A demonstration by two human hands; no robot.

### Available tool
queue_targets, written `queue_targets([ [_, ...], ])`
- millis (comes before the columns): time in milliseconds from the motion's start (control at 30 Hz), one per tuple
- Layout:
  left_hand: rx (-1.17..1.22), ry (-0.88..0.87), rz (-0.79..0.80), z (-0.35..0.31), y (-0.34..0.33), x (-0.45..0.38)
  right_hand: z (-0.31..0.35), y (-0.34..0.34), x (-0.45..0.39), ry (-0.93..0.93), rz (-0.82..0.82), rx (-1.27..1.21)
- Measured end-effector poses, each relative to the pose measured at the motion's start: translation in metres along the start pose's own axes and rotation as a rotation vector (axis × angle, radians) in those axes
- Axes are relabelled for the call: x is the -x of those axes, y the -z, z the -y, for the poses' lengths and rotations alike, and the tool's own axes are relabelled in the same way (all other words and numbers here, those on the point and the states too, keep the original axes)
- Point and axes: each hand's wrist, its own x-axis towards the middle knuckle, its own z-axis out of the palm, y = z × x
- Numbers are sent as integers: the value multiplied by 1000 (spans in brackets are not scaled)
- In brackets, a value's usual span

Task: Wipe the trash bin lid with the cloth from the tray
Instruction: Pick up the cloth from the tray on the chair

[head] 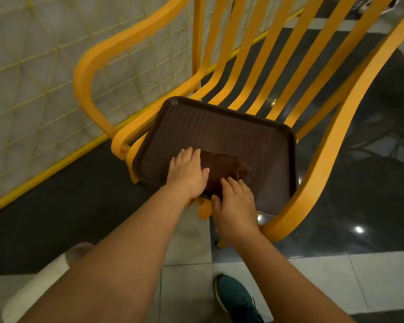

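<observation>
Centrally in the frame, a dark brown tray (219,127) lies flat on the seat of a yellow chair (331,127). Tray is rectangular with rounded corners, a raised rim and a fine waffle-textured floor; material appears to be moulded plastic. Its only content is a dark brown cloth (222,170), crumpled and soft-looking, lying on the tray floor toward the near edge, slightly left of the tray's middle.

Left hand (187,176) lies flat, fingers straight and together, palm down; its thumb side touches the cloth's left edge, while the fingertips reach over the tray floor. Right hand (236,203) is likewise extended, fingers straight, tips resting on the near edge of the cloth. Neither hand curls round or pinches anything.

Chair is built of smooth curved slats, with a looped armrest at centre left and a long sweeping arm running to the upper right. Behind it, in the upper left, stands a yellow wire-grid panel (33,89) backed by pale sheeting. Floor shows glossy black tile at right and pale grey tile along the bottom. A dark teal shoe (236,299) sits at bottom centre.
</observation>
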Motion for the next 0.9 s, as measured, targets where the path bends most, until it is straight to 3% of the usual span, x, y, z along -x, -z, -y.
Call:
queue_targets([
  [133,-33,68,18,2,-25,-12,-8,-12,-3,-19,17,149],
  [233,28,13,-86,-2,-36,-15,-12,-22,-6,15,-26,142],
  [367,301,-26,-168,-14,-28,-5,-14,-20,-9,-3,-77,39],
  [533,686,82,-200,-17,-2,11,-4,-15,-15,34,-231,-322],
  [633,941,193,-186,-12,21,25,14,-14,-15,136,-173,-408],
  [900,1107,353,-292,57,44,102,73,-45,21,358,-111,-415],
])
